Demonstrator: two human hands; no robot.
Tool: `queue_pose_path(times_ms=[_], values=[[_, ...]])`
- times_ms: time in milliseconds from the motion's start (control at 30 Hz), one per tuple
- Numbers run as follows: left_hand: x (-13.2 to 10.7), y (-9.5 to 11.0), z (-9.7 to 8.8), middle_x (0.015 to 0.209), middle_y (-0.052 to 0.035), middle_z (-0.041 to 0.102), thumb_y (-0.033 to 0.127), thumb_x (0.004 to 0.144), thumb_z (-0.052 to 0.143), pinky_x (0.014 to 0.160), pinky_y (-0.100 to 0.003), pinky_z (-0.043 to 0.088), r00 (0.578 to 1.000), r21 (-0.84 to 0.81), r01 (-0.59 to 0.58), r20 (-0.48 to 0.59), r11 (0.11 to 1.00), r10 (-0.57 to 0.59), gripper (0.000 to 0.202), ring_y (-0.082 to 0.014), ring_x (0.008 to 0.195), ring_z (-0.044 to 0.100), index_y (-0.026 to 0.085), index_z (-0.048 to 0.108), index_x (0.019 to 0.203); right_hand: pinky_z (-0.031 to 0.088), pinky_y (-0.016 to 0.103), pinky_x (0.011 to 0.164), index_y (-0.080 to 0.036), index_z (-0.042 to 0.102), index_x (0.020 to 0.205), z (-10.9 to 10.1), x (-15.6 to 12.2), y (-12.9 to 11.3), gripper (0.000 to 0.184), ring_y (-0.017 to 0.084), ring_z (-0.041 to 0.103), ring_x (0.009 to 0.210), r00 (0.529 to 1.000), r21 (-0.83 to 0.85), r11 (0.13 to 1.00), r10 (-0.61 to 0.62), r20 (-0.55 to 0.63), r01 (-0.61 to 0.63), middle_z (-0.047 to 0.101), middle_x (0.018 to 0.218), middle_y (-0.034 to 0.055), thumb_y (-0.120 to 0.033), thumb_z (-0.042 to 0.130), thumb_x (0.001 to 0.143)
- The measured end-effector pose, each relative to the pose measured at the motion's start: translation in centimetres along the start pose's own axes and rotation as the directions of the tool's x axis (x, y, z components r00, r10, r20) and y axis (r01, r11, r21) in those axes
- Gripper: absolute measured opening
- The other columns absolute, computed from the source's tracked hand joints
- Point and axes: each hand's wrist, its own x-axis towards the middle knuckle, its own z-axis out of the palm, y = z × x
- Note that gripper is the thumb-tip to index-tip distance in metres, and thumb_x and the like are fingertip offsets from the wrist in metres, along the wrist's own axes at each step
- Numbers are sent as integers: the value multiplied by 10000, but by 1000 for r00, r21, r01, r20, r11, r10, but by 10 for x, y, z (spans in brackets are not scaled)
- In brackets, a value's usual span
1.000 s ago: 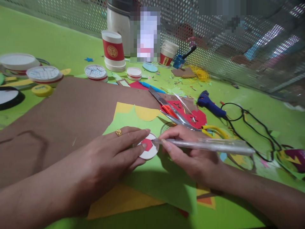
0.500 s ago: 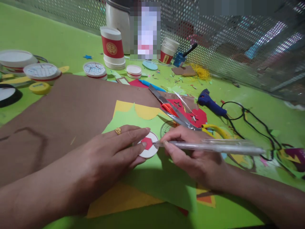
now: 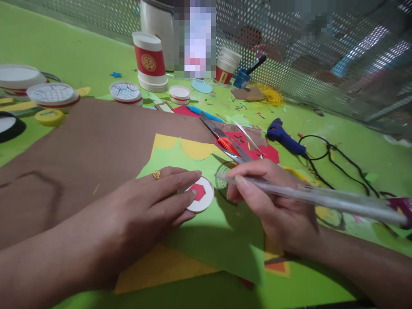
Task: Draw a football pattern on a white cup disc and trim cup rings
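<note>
My left hand (image 3: 154, 197) holds down a round white disc (image 3: 206, 199) with a red paper hexagon (image 3: 200, 192) on its face. Two fingertips rest on the disc, one of them over the hexagon, and part of the rim is hidden under the hand. Between thumb and fingers, my right hand (image 3: 273, 197) grips a clear-barrelled pen (image 3: 309, 199). Its tip is off the disc, to the right, over a round dark mesh-patterned piece (image 3: 223, 174). Beneath the disc is a light green paper sheet (image 3: 212, 240), with yellow paper (image 3: 167, 268) under it.
Scissors, a craft knife (image 3: 228, 143) and red paper scraps lie beyond my right hand. Further right is a blue glue gun (image 3: 285, 136) with its black cord. Paper cups (image 3: 149, 62) and cut cup bases (image 3: 126, 92) stand behind brown card (image 3: 109, 141). A mesh screen borders the back.
The pen tip has lifted away from the hexagon's right corner, as my right hand moved right and slightly back. My left hand keeps its place on the disc.
</note>
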Motion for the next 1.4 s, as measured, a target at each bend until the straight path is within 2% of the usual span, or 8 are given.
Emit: queue_pose_path(times_ms=[133,267,433,567,700,833,1133,1400], values=[[5,3,-3,1255,-130,707,253,1064,516,890,-279,574,996,-17,80,30,997,-79,248,-206,1063,718,159,567,1288,569,222,742,-240,699,1181,3,1,0,180,101,717,802,1000,43,999,19,-25,-18,784,953,-24,-217,590,1040],[8,3,-5,1114,-49,742,375,1039,561,765,-291,585,965,-11,251,77,968,-250,375,-200,864,739,234,507,1383,557,272,755,-232,699,1131,5,6,2,160,138,691,817,993,-39,993,-108,50,110,762,1001,10,-181,663,983],[7,1,-4,1268,-49,707,360,993,640,872,-303,569,957,-64,291,38,955,-289,567,-218,1063,720,302,391,1500,532,354,816,-235,674,1098,3,18,3,107,186,618,850,900,-146,902,-368,233,406,756,1012,42,-209,664,995],[8,-1,-5,1289,-59,701,316,953,678,885,-301,572,966,-83,255,-17,963,-258,620,-217,1072,713,289,388,1500,528,348,796,-201,675,1085,1,21,-3,85,203,608,858,854,-249,828,-429,295,502,738,960,61,-207,633,1012],[12,-7,-11,1290,-94,675,233,982,606,930,-335,567,977,-44,177,-116,983,-181,534,-231,1094,699,252,413,1480,554,324,793,-212,689,1117,-5,14,-12,146,182,682,826,905,-296,856,-413,104,424,771,984,48,-208,686,971],[9,-16,-15,1293,-127,651,202,1010,528,889,-378,574,991,178,130,-52,975,-122,498,-274,1075,692,229,392,1489,543,271,667,-225,733,1055,-9,7,-13,124,149,679,720,959,-325,920,-264,-103,218,761,886,15,-199,653,964],[11,-4,-16,1355,-157,659,-6,977,305,995,-391,517,978,347,-204,37,916,203,633,-289,1200,612,152,305,1590,550,258,691,-225,741,1055,-13,0,-3,133,140,680,730,958,-268,940,-253,-137,210,766,906,9,-192,650,964],[6,-10,-10,1305,-138,696,128,1005,515,941,-403,576,987,201,155,-64,967,-145,587,-260,1111,677,218,309,1547,547,257,646,-204,736,1046,-13,2,-1,127,145,686,692,964,-250,947,-236,-120,201,773,879,27,-195,641,962]])
